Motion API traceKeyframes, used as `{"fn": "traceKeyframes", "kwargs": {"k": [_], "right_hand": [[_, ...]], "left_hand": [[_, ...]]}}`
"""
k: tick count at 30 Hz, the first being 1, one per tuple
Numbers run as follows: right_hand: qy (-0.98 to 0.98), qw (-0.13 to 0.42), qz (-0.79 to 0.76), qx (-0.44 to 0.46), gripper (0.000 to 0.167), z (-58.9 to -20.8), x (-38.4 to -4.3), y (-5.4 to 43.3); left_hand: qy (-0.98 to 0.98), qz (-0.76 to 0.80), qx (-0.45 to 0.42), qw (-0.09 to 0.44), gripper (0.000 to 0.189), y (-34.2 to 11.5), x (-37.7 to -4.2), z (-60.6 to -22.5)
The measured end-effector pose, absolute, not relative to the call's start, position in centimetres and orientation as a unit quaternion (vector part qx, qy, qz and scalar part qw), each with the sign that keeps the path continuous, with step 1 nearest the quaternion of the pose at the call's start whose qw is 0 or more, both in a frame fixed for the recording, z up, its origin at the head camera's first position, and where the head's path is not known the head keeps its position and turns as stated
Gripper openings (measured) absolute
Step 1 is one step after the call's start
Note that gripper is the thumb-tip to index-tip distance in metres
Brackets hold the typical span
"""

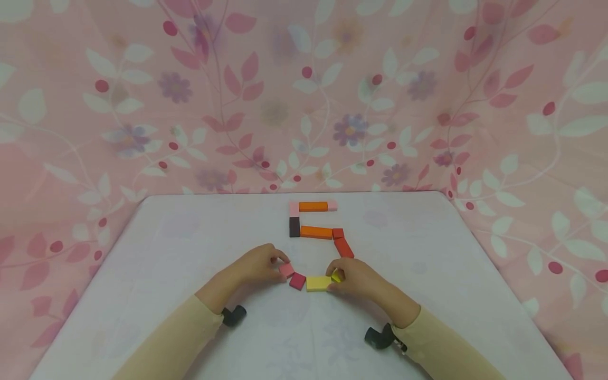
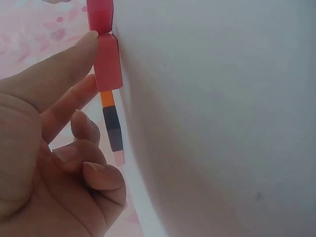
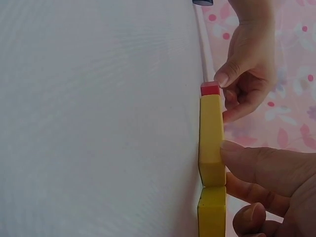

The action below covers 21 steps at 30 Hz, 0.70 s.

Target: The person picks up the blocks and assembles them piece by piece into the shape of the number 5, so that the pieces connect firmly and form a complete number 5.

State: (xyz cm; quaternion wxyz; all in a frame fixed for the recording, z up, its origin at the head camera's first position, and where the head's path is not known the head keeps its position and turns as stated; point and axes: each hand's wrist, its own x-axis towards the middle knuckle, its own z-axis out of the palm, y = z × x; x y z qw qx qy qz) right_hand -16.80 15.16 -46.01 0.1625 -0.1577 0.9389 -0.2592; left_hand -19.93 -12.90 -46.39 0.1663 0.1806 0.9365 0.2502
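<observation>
Flat on the white table, my left hand (image 1: 256,265) pinches a small pink block (image 1: 286,271) between thumb and forefinger. A crimson block (image 1: 297,281) adjoins it on the right, tilted. My right hand (image 1: 361,278) holds the right end of a long pale-yellow block (image 1: 317,284) with thumb and forefinger. The right wrist view has a shorter, deeper yellow block (image 3: 212,212) end to end with the long yellow block (image 3: 211,138); in the head view my fingers partly cover it. The left wrist view shows my thumb tip at the pink block's (image 2: 108,64) edge.
Farther back, an orange block (image 1: 313,206) lies between two pale pink ones, with a black block (image 1: 294,227) below the left one. Another orange block (image 1: 316,232) leads right to a small red block (image 1: 338,233) and a longer slanted red block (image 1: 344,247). A floral curtain (image 1: 275,111) hangs behind.
</observation>
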Motion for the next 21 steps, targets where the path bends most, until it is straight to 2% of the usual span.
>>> {"fn": "traceKeyframes", "kwargs": {"k": [13, 21], "right_hand": [[0.94, 0.156, -0.268, -0.141, 0.027, -45.2, -16.9, 15.8], [0.934, 0.118, -0.294, -0.165, 0.022, -43.4, -17.4, 18.5]], "left_hand": [[0.942, 0.245, 0.164, 0.157, 0.04, -13.2, -19.5, -45.9], [0.953, 0.245, 0.156, 0.09, 0.037, -16.2, -18.6, -45.3]]}}
